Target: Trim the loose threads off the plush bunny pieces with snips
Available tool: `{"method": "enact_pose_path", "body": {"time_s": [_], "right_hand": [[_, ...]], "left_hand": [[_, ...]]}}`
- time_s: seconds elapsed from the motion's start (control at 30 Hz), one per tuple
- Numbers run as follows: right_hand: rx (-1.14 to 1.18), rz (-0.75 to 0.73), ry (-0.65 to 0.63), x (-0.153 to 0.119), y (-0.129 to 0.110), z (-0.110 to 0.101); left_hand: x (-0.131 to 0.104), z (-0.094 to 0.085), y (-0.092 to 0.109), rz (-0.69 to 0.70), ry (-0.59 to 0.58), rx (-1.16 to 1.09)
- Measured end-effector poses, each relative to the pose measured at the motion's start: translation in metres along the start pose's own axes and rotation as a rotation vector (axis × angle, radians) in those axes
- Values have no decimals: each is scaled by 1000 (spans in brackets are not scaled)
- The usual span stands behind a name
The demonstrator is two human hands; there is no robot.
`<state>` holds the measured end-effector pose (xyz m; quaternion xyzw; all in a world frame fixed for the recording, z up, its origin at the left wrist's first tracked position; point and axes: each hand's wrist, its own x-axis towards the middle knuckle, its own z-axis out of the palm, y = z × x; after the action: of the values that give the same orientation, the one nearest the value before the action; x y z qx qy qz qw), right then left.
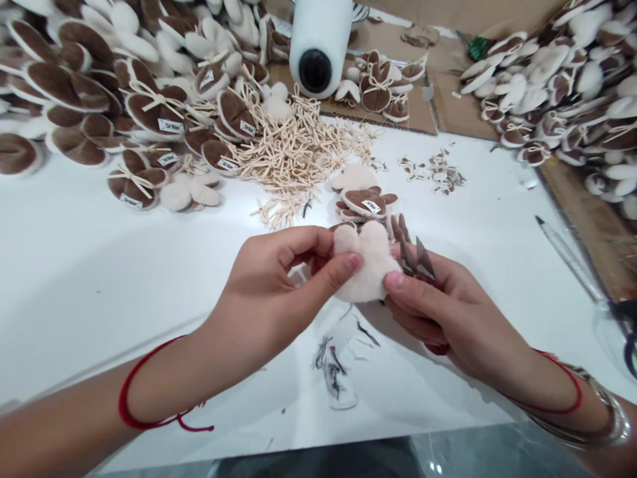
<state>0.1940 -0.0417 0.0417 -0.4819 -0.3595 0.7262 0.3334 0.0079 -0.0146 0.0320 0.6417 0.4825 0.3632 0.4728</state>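
Note:
Between both hands a small cream plush piece (pixel 367 265) with rounded lobes is held up over the white table. My left hand (pixel 279 285) pinches its left edge between thumb and fingers. My right hand (pixel 448 305) grips its lower right edge, and a pair of small thread snips (pixel 423 259) is also tucked in that hand, blades pointing up. Just beyond the hands lies a brown plush piece (pixel 371 202) with a white label, with another cream plush piece (pixel 355 178) behind it. The far side of the held plush is hidden.
Loose cream bows (pixel 298 143) lie heaped at the back, beside piled brown and cream plush pieces (pixel 74 86). A white thread cone (pixel 318 40) stands behind. Loose labels (pixel 442 174), tweezers (pixel 567 255), black thread scraps (pixel 333 365) and another plush pile (pixel 557 86) surround the work spot.

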Motion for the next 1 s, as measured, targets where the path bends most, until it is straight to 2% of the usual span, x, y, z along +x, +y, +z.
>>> {"method": "enact_pose_path", "body": {"time_s": [0.2,0.33,0.6,0.7,0.8,0.87,1.0], "right_hand": [[37,39,72,3,-2,-4],[96,50,60,3,-2,-4],[145,46,79,2,2,-6],[161,61,86,3,2,-6],[175,110,100,3,0,-4],[173,173,71,2,-1,-2],[143,281,-63,2,0,-2]], "left_hand": [[2,0,1,-56,-64,-205],[2,1,3,-58,-65,-322],[1,-3,-2,33,23,-385],[-1,-4,-6,72,11,-337],[-3,-4,-8,131,19,-180],[-4,-4,-8,231,15,-92],[-3,-4,-8,439,-103,29]]}}
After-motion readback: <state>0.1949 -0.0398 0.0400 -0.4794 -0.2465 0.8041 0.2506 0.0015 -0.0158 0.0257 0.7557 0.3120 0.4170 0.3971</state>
